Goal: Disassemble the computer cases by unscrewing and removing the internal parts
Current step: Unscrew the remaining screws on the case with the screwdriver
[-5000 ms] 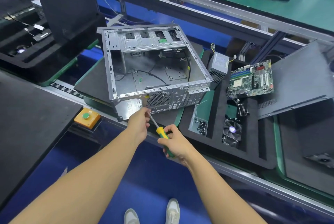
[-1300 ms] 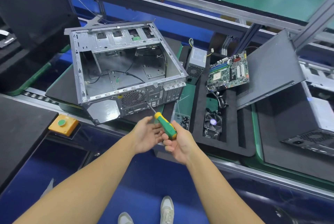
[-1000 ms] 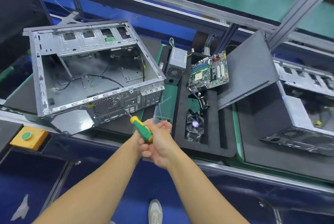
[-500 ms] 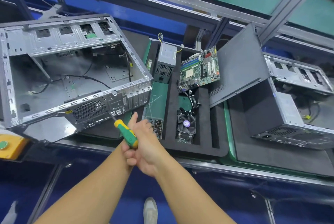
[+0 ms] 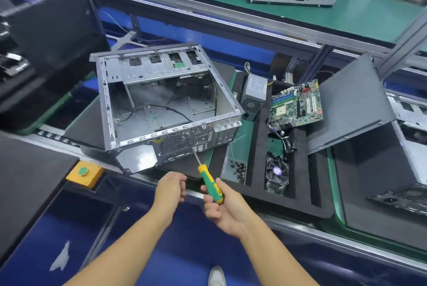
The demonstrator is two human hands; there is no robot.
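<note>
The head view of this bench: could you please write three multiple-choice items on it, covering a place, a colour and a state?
1. The motherboard lies: A on the black foam tray; B on the floor; C on a shelf.
2. The handle of the screwdriver is: A red; B green and yellow; C blue.
3. The right hand: A hangs open; B grips the screwdriver; C holds a cable.
Key: 1 A, it rests on the tray right of the computer case; 2 B, both colours show; 3 B, fingers wrap the handle.
</note>
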